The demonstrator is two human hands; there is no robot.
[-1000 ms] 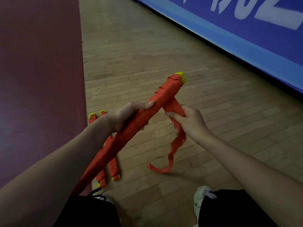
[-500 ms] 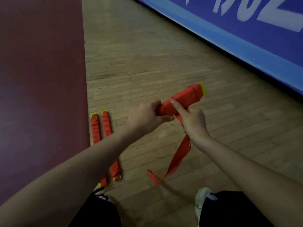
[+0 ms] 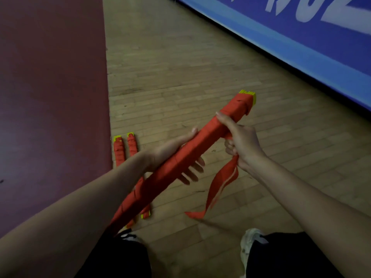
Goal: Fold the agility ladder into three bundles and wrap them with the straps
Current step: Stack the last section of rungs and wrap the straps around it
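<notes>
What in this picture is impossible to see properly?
All head view:
- Near end of the long orange wrapped ladder bundle: hidden behind the left forearm.
- Middles of two orange wrapped bundles on the wooden floor: covered by the left hand and held bundle.
- Where the loose orange strap leaves the bundle: inside the right hand.
- White lettering on the blue banner: cut by the top edge.

— Any writing where you're looking?
— Only on the blue banner (image 3: 301, 49) at your upper right: big white letters (image 3: 341, 17), cut by the frame edge. You can't read a whole word there.
</notes>
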